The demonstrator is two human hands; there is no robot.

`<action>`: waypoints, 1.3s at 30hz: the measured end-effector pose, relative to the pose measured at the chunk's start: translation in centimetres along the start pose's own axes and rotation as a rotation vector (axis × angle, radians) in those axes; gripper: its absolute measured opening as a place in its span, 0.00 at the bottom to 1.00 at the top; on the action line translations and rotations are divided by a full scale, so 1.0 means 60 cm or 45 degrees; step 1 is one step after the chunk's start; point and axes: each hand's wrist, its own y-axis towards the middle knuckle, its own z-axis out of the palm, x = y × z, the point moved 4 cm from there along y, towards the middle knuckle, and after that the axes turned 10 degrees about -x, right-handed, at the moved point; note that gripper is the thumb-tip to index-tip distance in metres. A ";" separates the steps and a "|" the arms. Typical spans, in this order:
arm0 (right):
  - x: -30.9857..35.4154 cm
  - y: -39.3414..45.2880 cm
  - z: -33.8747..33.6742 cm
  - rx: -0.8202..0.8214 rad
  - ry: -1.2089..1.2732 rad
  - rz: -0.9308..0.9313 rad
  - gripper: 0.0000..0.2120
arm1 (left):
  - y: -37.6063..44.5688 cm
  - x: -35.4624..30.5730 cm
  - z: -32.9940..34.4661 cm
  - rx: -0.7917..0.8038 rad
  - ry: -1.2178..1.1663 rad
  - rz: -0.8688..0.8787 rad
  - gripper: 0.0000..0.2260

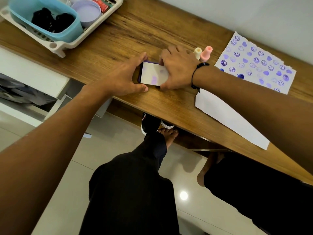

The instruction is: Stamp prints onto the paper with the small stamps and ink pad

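Observation:
The ink pad (153, 74), a small purple case with a whitish lid smeared with purple ink, lies on the wooden table (135, 31). My left hand (125, 77) grips its left side and my right hand (177, 68) grips its right side. Two small stamps stand upright just behind my right wrist: a cream stamp (197, 52) and a pink stamp (206, 53). A torn sheet of stamped paper (255, 65) covered in purple smileys and hearts lies at the right. A blank white paper (227, 114) lies by the table's front edge, partly under my right forearm.
A white rack (57, 44) at the back left holds a blue tub (71, 33) with black items and a lilac round lid (87, 11). White drawers (33, 73) stand at the left. My legs and the tiled floor show below the table edge.

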 end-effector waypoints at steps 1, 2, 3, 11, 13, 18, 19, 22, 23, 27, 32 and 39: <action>0.000 0.001 -0.001 0.004 0.003 0.007 0.37 | 0.001 0.001 0.000 0.001 0.009 0.001 0.42; -0.001 0.002 -0.002 0.003 0.005 0.012 0.36 | 0.001 0.002 0.000 -0.003 0.017 0.003 0.41; -0.001 0.003 -0.003 -0.005 0.007 0.015 0.36 | 0.002 0.004 -0.001 -0.013 0.020 0.006 0.41; 0.005 0.003 -0.003 -0.016 0.075 -0.008 0.34 | 0.004 0.007 -0.003 -0.057 0.055 0.064 0.43; 0.008 0.000 -0.001 -0.031 0.067 -0.021 0.34 | 0.004 0.009 -0.005 -0.035 0.068 0.071 0.44; 0.013 -0.005 -0.004 -0.047 0.062 -0.054 0.32 | 0.005 0.012 -0.010 0.044 0.096 0.060 0.45; 0.013 -0.006 -0.005 -0.047 0.057 -0.058 0.32 | 0.005 0.012 -0.011 0.046 0.098 0.055 0.45; 0.015 -0.007 -0.005 -0.058 0.016 -0.075 0.31 | 0.004 0.012 -0.012 0.031 0.095 0.047 0.44; 0.016 -0.007 -0.003 -0.062 0.000 -0.076 0.30 | 0.004 0.013 -0.013 0.025 0.100 0.047 0.44; 0.023 -0.003 0.000 -0.059 -0.050 -0.063 0.30 | 0.007 0.014 -0.015 0.044 0.118 0.060 0.45; 0.015 -0.007 0.000 -0.075 -0.028 -0.002 0.32 | 0.004 0.012 -0.014 0.097 0.092 0.085 0.47; 0.018 0.002 -0.014 -0.037 -0.057 -0.053 0.21 | -0.002 -0.001 -0.008 -0.114 0.091 0.100 0.38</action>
